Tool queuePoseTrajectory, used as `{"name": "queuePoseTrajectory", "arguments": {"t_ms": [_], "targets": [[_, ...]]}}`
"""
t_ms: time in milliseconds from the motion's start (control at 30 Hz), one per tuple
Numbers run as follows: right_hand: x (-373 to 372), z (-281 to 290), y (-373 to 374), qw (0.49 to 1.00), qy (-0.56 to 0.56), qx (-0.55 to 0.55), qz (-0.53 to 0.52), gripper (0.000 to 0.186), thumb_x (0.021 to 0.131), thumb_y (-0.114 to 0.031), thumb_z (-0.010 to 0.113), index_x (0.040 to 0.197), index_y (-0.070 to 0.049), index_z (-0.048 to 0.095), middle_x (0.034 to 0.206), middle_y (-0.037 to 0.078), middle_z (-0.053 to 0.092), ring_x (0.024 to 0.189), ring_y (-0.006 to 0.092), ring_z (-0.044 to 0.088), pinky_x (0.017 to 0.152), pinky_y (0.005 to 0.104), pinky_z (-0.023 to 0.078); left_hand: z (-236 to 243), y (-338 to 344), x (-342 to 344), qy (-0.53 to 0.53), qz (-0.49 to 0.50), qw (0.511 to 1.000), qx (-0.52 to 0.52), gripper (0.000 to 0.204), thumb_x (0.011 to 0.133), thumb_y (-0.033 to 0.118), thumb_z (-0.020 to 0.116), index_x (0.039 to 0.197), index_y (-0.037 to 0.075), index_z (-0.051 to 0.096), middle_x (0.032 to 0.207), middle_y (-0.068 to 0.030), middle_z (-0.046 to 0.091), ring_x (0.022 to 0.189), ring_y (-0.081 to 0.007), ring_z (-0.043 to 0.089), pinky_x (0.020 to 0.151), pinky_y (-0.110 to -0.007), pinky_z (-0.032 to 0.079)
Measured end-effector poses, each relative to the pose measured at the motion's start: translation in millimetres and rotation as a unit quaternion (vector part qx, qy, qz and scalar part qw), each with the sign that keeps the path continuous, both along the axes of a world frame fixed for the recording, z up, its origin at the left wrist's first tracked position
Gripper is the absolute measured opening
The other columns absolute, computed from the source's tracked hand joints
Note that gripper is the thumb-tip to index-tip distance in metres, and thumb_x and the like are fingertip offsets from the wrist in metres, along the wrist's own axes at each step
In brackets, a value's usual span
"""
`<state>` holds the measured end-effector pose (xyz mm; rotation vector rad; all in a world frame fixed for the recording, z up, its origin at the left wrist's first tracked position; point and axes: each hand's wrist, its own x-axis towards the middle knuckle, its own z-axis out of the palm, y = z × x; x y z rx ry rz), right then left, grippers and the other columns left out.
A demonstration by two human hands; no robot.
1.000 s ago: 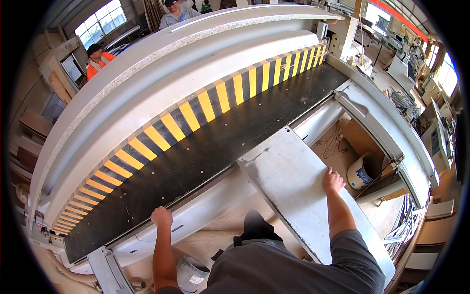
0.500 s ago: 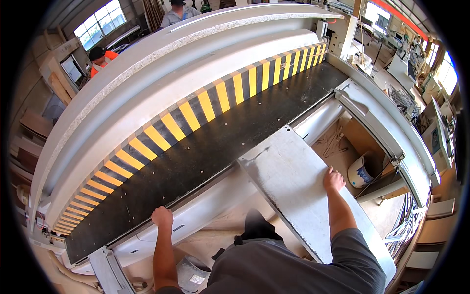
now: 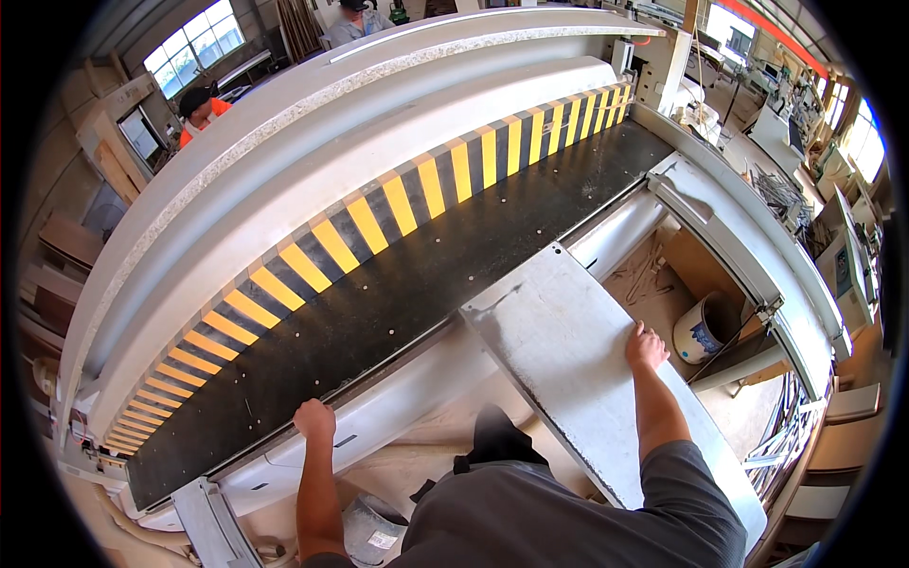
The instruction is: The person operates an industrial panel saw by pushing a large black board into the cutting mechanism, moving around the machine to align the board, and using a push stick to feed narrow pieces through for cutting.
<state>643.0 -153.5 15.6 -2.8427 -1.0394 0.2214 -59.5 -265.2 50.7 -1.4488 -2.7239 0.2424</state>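
Observation:
In front of me stretches a long machine's black bed (image 3: 407,293), dotted with small pale spots. My left hand (image 3: 313,417) is closed at the bed's front edge, its fingers curled over the rim. A flat grey metal support table (image 3: 549,331) juts out from the bed toward my right side, worn and scuffed on top. On its right edge rests my right hand (image 3: 647,346), fingers bent round that edge. A yellow-and-black striped barrier strip (image 3: 379,213) runs along the back of the bed, beneath a long pale beam (image 3: 398,123).
Right of the support table, a white bucket (image 3: 699,333) stands inside the machine's side frame (image 3: 729,256). Thin metal strips (image 3: 778,431) lie further right. A grey bin (image 3: 369,530) is by my left leg. Beyond the beam are a person in orange (image 3: 201,112) and another person (image 3: 355,24).
Both my hands keep their places. Behind the beam, the person in orange has shifted slightly right, and the other person has moved a little to the right.

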Motion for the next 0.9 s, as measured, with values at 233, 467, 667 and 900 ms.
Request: {"name": "queuePoseTrajectory", "arguments": {"t_ms": [233, 467, 667, 900], "targets": [[0.4, 1.4, 0.0, 1.000, 0.004, -0.009, -0.002, 0.065, 0.104, -0.055, 0.029, 0.128, -0.008, 0.068, 0.134, 0.011, 0.067, 0.129, 0.0285, 0.057, 0.112, 0.0485, 0.034, 3.9, 0.9, 3.5, -0.001, 0.002, 1.000, -0.005, 0.021, 0.084, 0.023, 0.071, 0.084, 0.003, 0.078, 0.087, -0.0179, 0.076, 0.084, -0.0343, 0.075, 0.078, -0.043, 0.060], [0.7, -0.5, 0.2, 1.000, 0.001, -0.002, -0.002, 0.065, 0.104, -0.055, 0.029, 0.128, -0.008, 0.068, 0.133, 0.012, 0.067, 0.128, 0.0287, 0.058, 0.111, 0.0483, 0.034, 3.1, 0.7, 2.2, -0.001, 0.003, 1.000, -0.006, 0.021, 0.085, 0.024, 0.071, 0.084, 0.003, 0.078, 0.088, -0.0179, 0.076, 0.085, -0.0342, 0.075, 0.078, -0.043, 0.060], [1.6, -3.3, 0.7, 1.000, -0.001, -0.001, -0.002, 0.064, 0.104, -0.055, 0.030, 0.126, -0.009, 0.069, 0.133, 0.011, 0.067, 0.128, 0.0289, 0.058, 0.111, 0.0484, 0.034, 5.4, 1.4, 3.2, -0.003, 0.005, 1.000, -0.012, 0.022, 0.085, 0.023, 0.069, 0.084, 0.003, 0.078, 0.088, -0.0179, 0.076, 0.085, -0.0341, 0.075, 0.078, -0.043, 0.060], [1.1, -1.8, 0.3, 1.000, -0.002, 0.004, 0.000, 0.064, 0.104, -0.054, 0.030, 0.126, -0.009, 0.069, 0.132, 0.011, 0.067, 0.128, 0.0294, 0.058, 0.111, 0.0487, 0.034, 4.7, 1.0, 2.7, -0.005, 0.007, 1.000, -0.012, 0.022, 0.085, 0.023, 0.070, 0.084, 0.003, 0.078, 0.088, -0.0183, 0.076, 0.085, -0.0342, 0.075, 0.078, -0.043, 0.060]]}}
